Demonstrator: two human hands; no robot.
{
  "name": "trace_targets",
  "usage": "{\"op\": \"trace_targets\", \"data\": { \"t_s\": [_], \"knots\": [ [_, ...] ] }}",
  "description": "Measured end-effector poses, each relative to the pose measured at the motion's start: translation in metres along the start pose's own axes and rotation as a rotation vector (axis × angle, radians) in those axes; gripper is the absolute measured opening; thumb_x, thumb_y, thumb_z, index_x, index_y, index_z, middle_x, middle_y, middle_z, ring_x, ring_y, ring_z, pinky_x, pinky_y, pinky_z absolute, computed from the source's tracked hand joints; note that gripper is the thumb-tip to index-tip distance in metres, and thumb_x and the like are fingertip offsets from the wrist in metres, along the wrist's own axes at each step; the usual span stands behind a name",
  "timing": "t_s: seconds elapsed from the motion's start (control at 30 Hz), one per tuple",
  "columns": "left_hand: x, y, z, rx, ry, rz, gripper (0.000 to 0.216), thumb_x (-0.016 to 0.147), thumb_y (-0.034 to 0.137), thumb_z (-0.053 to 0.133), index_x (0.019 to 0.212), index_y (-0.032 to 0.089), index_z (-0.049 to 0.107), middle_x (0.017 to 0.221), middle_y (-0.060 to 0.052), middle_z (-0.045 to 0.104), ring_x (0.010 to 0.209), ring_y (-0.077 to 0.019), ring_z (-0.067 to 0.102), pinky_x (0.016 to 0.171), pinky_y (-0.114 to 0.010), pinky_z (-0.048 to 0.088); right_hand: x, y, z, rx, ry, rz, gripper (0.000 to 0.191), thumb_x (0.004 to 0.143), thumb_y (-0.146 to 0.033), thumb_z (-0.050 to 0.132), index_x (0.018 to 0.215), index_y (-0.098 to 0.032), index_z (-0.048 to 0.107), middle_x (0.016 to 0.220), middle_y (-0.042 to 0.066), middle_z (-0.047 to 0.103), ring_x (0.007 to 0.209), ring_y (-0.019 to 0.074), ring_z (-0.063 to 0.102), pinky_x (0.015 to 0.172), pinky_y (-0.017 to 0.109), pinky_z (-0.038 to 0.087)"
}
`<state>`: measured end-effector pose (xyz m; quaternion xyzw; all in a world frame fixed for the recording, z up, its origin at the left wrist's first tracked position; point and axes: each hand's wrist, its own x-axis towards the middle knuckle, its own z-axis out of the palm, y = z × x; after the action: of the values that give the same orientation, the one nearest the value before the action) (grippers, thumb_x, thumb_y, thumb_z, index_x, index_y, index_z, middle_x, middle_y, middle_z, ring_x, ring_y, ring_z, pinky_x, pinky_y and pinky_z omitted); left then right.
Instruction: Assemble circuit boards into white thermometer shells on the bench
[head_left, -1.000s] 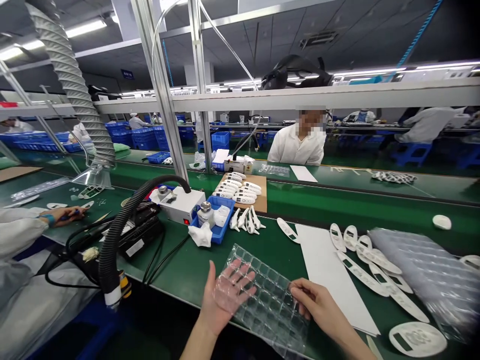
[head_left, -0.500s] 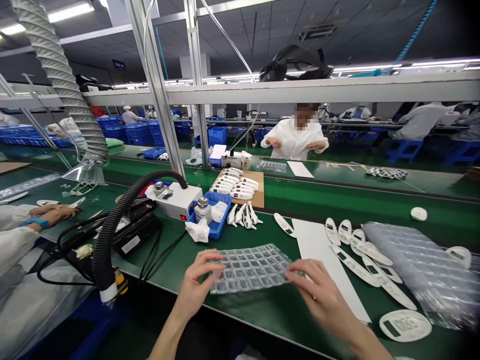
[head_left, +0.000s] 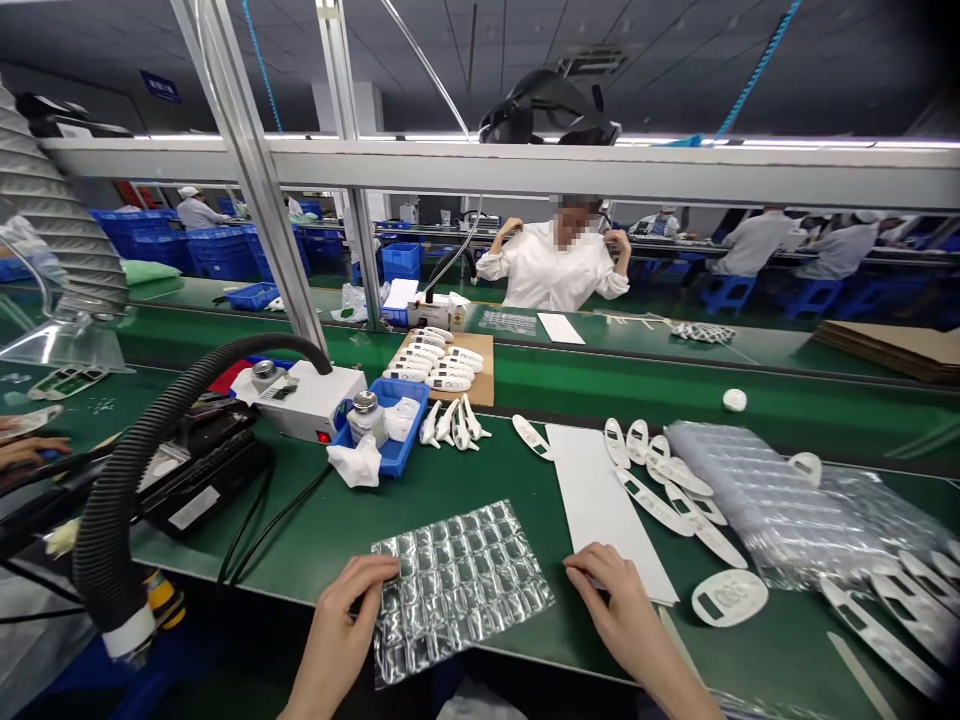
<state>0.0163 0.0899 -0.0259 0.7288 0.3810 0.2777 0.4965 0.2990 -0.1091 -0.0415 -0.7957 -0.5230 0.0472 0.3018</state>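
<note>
A clear air-bubble sheet (head_left: 457,580) with rows of square pockets lies at the front of the bench, its near corner jutting past the edge. My left hand (head_left: 349,605) pinches its left side near the upper corner. My right hand (head_left: 619,600) is off the sheet, to its right, thumb and fingers a little apart and holding nothing. Beneath and beyond that hand is a long white card (head_left: 604,500). Farther right lie several white oval plastic covers (head_left: 729,597) with window cutouts.
A stack of clear bubble sheets (head_left: 757,500) sits at the right. Toward the left are a blue tray (head_left: 397,455) with a bottle, a white box (head_left: 311,405) and a black hose (head_left: 124,510). White device shells (head_left: 450,370) rest on cardboard. A co-worker (head_left: 555,260) is opposite.
My right hand has let go of the bubble sheet, which has come down toward the bench edge. My left hand keeps its hold. The view has turned right; the person opposite has raised both hands.
</note>
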Motion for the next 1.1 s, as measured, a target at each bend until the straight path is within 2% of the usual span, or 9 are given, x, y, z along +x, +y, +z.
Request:
{"op": "trace_targets", "data": {
  "t_s": [0.13, 0.27, 0.4, 0.6, 0.7, 0.77, 0.83, 0.9, 1.1],
  "knots": [
    [0.018, 0.024, 0.028, 0.055, -0.119, 0.091, 0.022, 0.087, 0.037, 0.05, 0.091, 0.027, 0.07, 0.1, -0.005, 0.067, 0.096, -0.0224, 0.062, 0.082, -0.029, 0.048, 0.013, -0.005, 0.007, -0.021, -0.048, 0.011, 0.029, 0.097, -0.032, 0.035, 0.086, -0.024, 0.061, 0.084, 0.006, 0.062, 0.082, 0.0236, 0.059, 0.074, 0.04, 0.044],
    [0.035, 0.043, 0.06, 0.186, -0.317, 0.24, 0.022, 0.09, 0.027, 0.044, 0.086, 0.022, 0.065, 0.09, -0.005, 0.063, 0.08, -0.0178, 0.06, 0.074, -0.028, 0.045, 0.037, -0.012, 0.01, 0.012, -0.095, 0.05, 0.025, 0.094, -0.024, 0.037, 0.089, -0.023, 0.062, 0.09, 0.006, 0.064, 0.088, 0.0229, 0.059, 0.079, 0.04, 0.042],
    [0.035, 0.05, 0.085, 0.251, -0.425, 0.298, 0.017, 0.086, 0.019, 0.046, 0.082, 0.02, 0.063, 0.089, -0.004, 0.061, 0.082, -0.0182, 0.058, 0.074, -0.029, 0.045, 0.045, -0.013, 0.004, 0.011, -0.139, 0.065, 0.022, 0.092, -0.021, 0.04, 0.084, -0.022, 0.06, 0.087, 0.004, 0.064, 0.087, 0.0222, 0.057, 0.081, 0.039, 0.039],
    [0.04, 0.058, 0.111, 0.315, -0.579, 0.422, 0.029, 0.087, 0.011, 0.037, 0.092, 0.021, 0.064, 0.1, -0.007, 0.063, 0.1, -0.0216, 0.053, 0.087, -0.033, 0.043, 0.017, -0.017, -0.005, -0.068, -0.181, 0.047, 0.022, 0.093, -0.02, 0.039, 0.079, -0.021, 0.056, 0.083, 0.003, 0.061, 0.084, 0.0219, 0.054, 0.077, 0.039, 0.037],
    [0.044, 0.062, 0.125, 0.344, -0.645, 0.453, 0.025, 0.084, 0.01, 0.044, 0.096, 0.023, 0.062, 0.103, -0.004, 0.061, 0.098, -0.0208, 0.055, 0.086, -0.033, 0.043, 0.004, -0.019, -0.006, -0.079, -0.177, 0.058, 0.021, 0.093, -0.017, 0.039, 0.08, -0.021, 0.055, 0.084, 0.003, 0.06, 0.085, 0.0219, 0.053, 0.076, 0.038, 0.036],
    [0.041, 0.061, 0.135, 0.371, -0.645, 0.432, 0.018, 0.08, 0.015, 0.054, 0.094, 0.023, 0.06, 0.1, -0.004, 0.059, 0.092, -0.0219, 0.056, 0.082, -0.034, 0.044, -0.001, -0.02, -0.007, -0.062, -0.182, 0.071, 0.02, 0.092, -0.016, 0.039, 0.079, -0.021, 0.054, 0.084, 0.002, 0.059, 0.085, 0.0214, 0.053, 0.076, 0.038, 0.036],
    [0.033, 0.057, 0.143, 0.397, -0.612, 0.4, 0.022, 0.074, 0.018, 0.064, 0.094, 0.023, 0.057, 0.1, -0.004, 0.056, 0.094, -0.0251, 0.055, 0.083, -0.039, 0.043, -0.005, -0.022, -0.008, -0.033, -0.189, 0.086, 0.018, 0.091, -0.014, 0.041, 0.08, -0.021, 0.053, 0.084, 0.002, 0.059, 0.085, 0.0206, 0.052, 0.077, 0.037, 0.035],
    [0.026, 0.053, 0.148, 0.405, -0.565, 0.372, 0.024, 0.072, 0.017, 0.065, 0.093, 0.022, 0.053, 0.101, -0.005, 0.054, 0.097, -0.0268, 0.052, 0.085, -0.042, 0.041, -0.007, -0.025, -0.008, -0.006, -0.196, 0.1, 0.016, 0.09, -0.012, 0.043, 0.081, -0.021, 0.053, 0.085, 0.001, 0.058, 0.085, 0.0199, 0.051, 0.078, 0.037, 0.035],
    [0.019, 0.048, 0.145, 0.326, -0.506, 0.323, 0.023, 0.075, 0.013, 0.06, 0.091, 0.023, 0.047, 0.097, -0.001, 0.052, 0.088, -0.0177, 0.053, 0.077, -0.029, 0.045, -0.006, -0.034, -0.001, 0.042, -0.185, 0.127, 0.015, 0.089, -0.012, 0.045, 0.077, -0.02, 0.05, 0.08, 0.0, 0.055, 0.083, 0.0192, 0.05, 0.078, 0.036, 0.035]
  ]
}}
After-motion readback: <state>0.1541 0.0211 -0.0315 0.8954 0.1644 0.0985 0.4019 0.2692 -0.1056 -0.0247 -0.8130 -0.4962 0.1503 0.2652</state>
